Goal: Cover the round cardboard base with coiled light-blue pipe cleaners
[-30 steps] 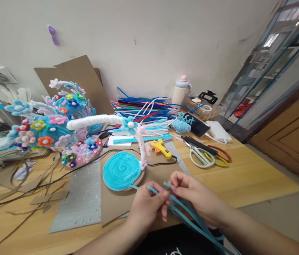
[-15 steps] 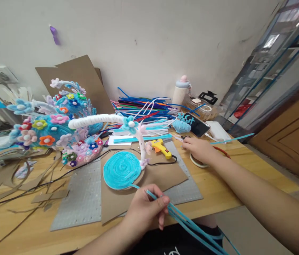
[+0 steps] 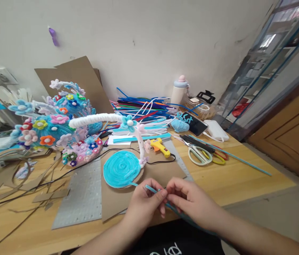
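Note:
My left hand (image 3: 146,203) pinches light-blue pipe cleaners (image 3: 151,189) just in front of the cardboard. One strand runs from it to the edge of a flat blue spiral disc (image 3: 122,169), wound of the same fuzzy material. My right hand (image 3: 190,199) meets the left one, thumb and fingertips closed on the strands; the exact grip is partly hidden. From there the strands trail down to the right, mostly behind the right hand. A white wrapped handle (image 3: 96,120) with small flowers arches up beside the disc.
A yellow glue gun (image 3: 160,147) lies on the cardboard sheet (image 3: 117,203), its black cable crossing the table. Scissors (image 3: 199,156) and a single blue pipe cleaner (image 3: 245,161) lie to the right. Flowered baskets (image 3: 51,131) stand left; piled pipe cleaners (image 3: 144,109) lie behind.
My right hand has left the scissors and come back to my left hand, closing on the strands. The single pipe cleaner now lies on the table. My left hand has stayed nearly in place.

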A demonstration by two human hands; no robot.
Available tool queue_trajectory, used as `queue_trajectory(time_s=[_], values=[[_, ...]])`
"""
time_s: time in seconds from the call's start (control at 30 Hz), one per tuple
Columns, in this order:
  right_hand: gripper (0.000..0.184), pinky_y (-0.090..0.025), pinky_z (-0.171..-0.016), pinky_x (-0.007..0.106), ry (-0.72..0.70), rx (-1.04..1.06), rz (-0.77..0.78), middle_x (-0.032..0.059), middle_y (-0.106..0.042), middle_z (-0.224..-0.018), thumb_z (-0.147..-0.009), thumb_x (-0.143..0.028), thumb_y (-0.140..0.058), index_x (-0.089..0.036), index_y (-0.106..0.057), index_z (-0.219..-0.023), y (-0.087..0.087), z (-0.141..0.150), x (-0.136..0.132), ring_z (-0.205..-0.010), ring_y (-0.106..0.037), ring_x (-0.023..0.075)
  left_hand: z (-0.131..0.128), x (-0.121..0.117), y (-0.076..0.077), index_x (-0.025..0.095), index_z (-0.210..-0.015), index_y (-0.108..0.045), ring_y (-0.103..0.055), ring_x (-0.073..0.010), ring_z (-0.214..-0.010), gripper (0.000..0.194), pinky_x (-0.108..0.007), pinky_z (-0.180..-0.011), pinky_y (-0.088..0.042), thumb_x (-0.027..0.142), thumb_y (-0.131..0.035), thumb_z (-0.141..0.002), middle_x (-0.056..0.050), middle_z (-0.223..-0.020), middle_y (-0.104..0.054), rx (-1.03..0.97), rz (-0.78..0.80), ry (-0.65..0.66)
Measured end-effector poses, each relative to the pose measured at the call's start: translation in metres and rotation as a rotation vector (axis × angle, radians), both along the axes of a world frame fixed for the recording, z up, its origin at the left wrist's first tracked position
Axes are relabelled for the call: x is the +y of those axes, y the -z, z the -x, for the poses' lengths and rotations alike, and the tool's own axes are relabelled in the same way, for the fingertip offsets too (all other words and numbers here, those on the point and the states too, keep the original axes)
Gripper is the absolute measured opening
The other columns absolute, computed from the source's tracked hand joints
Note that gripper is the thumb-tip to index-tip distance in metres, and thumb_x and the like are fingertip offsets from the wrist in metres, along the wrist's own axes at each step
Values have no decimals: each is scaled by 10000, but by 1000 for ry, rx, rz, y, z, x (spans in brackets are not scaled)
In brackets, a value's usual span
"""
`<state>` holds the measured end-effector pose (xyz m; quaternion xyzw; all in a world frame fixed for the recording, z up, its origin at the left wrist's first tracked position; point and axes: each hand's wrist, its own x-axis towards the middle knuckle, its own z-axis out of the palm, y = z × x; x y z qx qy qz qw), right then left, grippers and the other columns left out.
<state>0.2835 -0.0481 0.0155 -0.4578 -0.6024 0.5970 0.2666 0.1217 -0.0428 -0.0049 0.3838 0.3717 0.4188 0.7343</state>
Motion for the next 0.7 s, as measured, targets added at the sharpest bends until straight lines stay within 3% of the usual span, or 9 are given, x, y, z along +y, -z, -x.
queue_trajectory(time_s=[0.13, 0.2, 0.4, 0.53, 0.7], values=[[214, -397, -563, 240, 244, 63, -53, -32, -540, -679, -817, -394, -604, -202, -520, -773, -1, -5, 6, -612, -507, 116, 1, -5, -7, 161, -933, -516, -698, -162, -694, 405, -272, -656, -556, 383, -775, -714, -69, -829, -723, -146, -31, -97], [191, -411, -569, 246, 296, 56, -88, -29, -547, -696, -804, -376, -621, -205, -539, -783, -4, -8, 11, -623, -520, 122, 1, -6, -9, 144, -883, -544, -708, -166, -687, 361, -252, -636, -553, 407, -747, -742, -81, -817, -722, -135, -23, -88], [132, -485, -756, 313, 138, -31, -224, 31, -667, -860, -864, -283, -547, -208, -639, -922, -16, -4, 4, -827, -631, 184, 0, -8, -8, 109, -825, -584, -566, -86, -355, 430, -160, -361, -422, 529, -660, -769, -18, -569, -647, -17, -3, 91], [131, -487, -745, 317, 106, -114, -277, 34, -677, -855, -867, -270, -534, -211, -647, -898, -18, -3, 2, -812, -630, 189, 1, -10, -5, 162, -878, -488, -454, -58, -258, 407, -118, -267, -268, 533, -630, -789, 30, -498, -614, 46, -2, 74], [129, -482, -705, 310, 109, -76, -215, 29, -655, -811, -869, -281, -518, -207, -623, -880, -17, -2, 2, -764, -610, 182, 3, -11, -9, 198, -939, -425, -414, -50, -243, 415, -115, -256, -224, 535, -618, -795, 46, -529, -619, 125, -54, 28]])
